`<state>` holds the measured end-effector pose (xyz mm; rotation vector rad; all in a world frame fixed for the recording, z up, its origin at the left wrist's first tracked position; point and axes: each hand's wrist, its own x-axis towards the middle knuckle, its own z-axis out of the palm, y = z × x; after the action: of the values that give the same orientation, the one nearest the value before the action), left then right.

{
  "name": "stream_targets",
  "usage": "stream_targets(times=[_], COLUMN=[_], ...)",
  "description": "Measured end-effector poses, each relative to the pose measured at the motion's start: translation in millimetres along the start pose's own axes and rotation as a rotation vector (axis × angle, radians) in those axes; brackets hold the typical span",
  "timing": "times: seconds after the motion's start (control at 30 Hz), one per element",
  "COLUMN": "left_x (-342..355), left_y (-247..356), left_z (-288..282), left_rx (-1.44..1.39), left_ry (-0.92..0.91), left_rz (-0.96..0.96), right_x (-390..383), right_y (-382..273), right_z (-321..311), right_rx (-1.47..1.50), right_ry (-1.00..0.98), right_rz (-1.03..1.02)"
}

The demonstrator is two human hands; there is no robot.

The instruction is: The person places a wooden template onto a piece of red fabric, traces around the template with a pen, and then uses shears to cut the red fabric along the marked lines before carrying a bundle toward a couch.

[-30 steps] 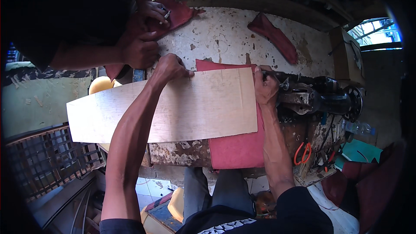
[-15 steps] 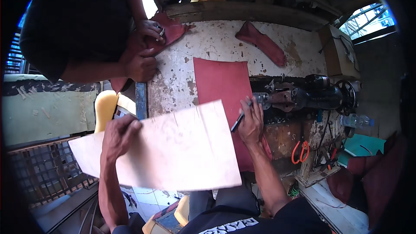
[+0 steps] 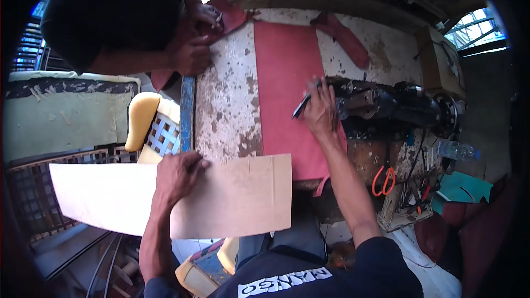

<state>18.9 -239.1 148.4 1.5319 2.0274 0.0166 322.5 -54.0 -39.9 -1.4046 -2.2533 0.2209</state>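
My left hand [image 3: 179, 175] grips the far edge of a stiff tan cardboard sheet [image 3: 234, 198]. The sheet lies level over my lap, at the table's near edge, and its right part comes close to the near end of a long red piece of material [image 3: 288, 72]. That red piece is spread flat on the worn table, running away from me. Resting on its right side is my right hand [image 3: 322, 111], with a dark pen [image 3: 302, 106] held between the fingers, its tip to the lower left.
A black sewing machine [image 3: 386, 104] stands right of the red piece. At the far left a co-worker's hands [image 3: 193, 56] rest on another red piece [image 3: 229, 19]. A red scrap [image 3: 348, 41] lies farther back. Orange-handled scissors [image 3: 383, 181] hang at right, near a plastic bottle [image 3: 458, 150].
My left hand has drawn the cardboard left and toward me, off the red piece. The red piece has slid farther away across the table, with my right hand on it. The view has shifted slightly.
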Motion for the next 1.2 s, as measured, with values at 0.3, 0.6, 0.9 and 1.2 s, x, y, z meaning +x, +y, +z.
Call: stream_targets(times=[0.3,0.6,0.9,1.2], left_x=[28,35,24,19], left_y=[-23,7,8,19], left_z=[91,133,145,137], left_rx=[-0.244,-0.266,-0.321,-0.334], left_ry=[-0.18,-0.183,-0.141,-0.13], left_rz=[0.018,-0.002,0.021,-0.013], right_x=[8,3,3,5], right_y=[10,11,11,12], right_z=[8,11,17,21], right_rx=[0.174,0.16,0.13,0.128], right_ry=[0.102,0.136,0.145,0.201], right_rz=[0.013,-0.037,-0.04,-0.069])
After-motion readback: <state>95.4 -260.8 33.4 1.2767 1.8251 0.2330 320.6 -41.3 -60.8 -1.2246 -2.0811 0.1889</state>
